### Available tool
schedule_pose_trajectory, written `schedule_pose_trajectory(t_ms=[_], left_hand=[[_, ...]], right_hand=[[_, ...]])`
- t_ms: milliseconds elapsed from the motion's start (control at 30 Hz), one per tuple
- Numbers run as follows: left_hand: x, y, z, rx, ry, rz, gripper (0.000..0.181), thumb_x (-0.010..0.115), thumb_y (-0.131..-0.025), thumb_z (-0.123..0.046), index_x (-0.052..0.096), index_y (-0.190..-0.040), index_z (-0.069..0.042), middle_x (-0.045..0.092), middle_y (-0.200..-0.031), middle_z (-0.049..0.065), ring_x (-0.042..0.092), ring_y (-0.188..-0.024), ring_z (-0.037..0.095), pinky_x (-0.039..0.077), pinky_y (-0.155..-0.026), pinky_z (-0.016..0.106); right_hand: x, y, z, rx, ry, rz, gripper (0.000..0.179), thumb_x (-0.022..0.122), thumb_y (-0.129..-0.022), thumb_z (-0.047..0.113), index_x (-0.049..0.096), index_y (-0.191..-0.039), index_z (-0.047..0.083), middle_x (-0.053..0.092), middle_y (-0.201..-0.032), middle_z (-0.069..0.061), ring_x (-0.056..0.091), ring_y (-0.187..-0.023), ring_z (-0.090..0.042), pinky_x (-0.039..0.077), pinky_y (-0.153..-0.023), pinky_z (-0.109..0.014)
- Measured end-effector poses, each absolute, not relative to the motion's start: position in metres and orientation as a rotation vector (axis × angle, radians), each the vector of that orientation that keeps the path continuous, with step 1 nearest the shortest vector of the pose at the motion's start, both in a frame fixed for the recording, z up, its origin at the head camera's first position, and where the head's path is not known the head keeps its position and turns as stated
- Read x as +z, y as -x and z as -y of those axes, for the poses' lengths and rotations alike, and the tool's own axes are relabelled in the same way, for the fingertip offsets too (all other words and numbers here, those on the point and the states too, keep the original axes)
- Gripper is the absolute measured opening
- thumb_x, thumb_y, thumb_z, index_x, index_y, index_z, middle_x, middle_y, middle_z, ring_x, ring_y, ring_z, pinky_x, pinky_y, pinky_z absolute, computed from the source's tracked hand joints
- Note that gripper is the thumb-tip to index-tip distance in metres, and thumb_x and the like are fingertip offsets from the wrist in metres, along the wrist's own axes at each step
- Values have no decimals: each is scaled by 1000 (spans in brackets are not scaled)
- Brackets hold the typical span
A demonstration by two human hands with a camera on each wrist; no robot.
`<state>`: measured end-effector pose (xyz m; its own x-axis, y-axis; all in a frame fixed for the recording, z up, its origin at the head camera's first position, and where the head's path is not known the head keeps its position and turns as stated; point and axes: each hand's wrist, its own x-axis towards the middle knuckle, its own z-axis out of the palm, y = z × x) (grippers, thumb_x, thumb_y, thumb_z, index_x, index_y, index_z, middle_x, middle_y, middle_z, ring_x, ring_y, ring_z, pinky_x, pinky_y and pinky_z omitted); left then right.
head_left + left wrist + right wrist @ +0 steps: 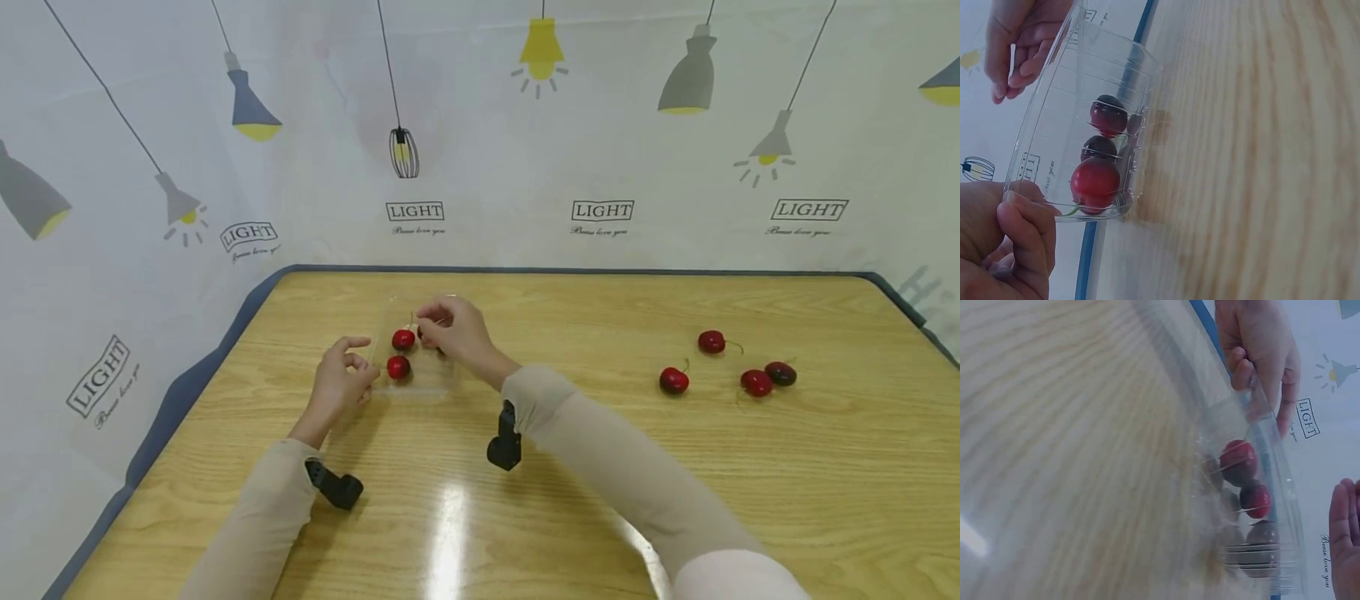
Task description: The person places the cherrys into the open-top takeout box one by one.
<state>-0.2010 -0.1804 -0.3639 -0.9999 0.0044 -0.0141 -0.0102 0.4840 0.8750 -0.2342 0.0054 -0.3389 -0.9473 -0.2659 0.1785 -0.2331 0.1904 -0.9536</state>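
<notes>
A clear plastic box (pixel 416 390) stands on the table, with three cherries inside. A red cherry (pixel 398 367) lies nearest my left hand (pixel 341 383), another cherry (pixel 403 339) sits just behind it, and a darker cherry (pixel 1109 115) is partly covered by my right hand in the head view. At the box's left side, my left thumb and fingers pinch its rim. My right hand (pixel 456 333) hovers over the box's right side with fingers loosely bent. In the left wrist view nothing shows between those fingertips, which are above the cherries.
Several loose cherries lie at the table's right: one red cherry (pixel 674 381), one farther back (pixel 712 342), and a touching pair, a red cherry (pixel 756 383) and a dark cherry (pixel 781 373). A printed white curtain (pixel 495 167) borders the wooden table (pixel 570 517).
</notes>
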Motion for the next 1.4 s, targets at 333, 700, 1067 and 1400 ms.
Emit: schedule_pose_trajectory(t_ms=[333,700,1067,1400], left_hand=[[-364,200,183,1572,9,-2701,48,51,-79,4,38,-125,4,45,-68,6,42,-42,9,37,-40,21],[-363,200,185,1579,-19,-2698,49,50,-79,3,37,-126,4,46,-68,6,40,-41,10,36,-39,21],[-360,202,184,1550,-53,-2733,47,50,-80,3,37,-125,4,46,-67,6,42,-41,10,36,-39,21],[-363,201,182,1570,-26,-2695,49,49,-79,4,36,-126,4,46,-68,6,42,-41,10,37,-40,22]], right_hand=[[-349,217,-22,-1982,518,-2414,15,56,-85,8,60,-95,-3,60,-88,-15,58,-74,-29,50,-64,-38],[-351,206,-66,-2048,599,-2457,12,56,-85,5,61,-92,-3,58,-83,-15,56,-70,-36,50,-62,-42],[-327,180,-120,-1894,648,-2645,11,53,-85,0,59,-93,-6,57,-79,-18,53,-61,-10,50,-58,-35],[-351,181,-181,-1686,601,-2884,13,55,-87,10,61,-94,1,59,-87,-11,56,-70,-15,46,-59,-20]])
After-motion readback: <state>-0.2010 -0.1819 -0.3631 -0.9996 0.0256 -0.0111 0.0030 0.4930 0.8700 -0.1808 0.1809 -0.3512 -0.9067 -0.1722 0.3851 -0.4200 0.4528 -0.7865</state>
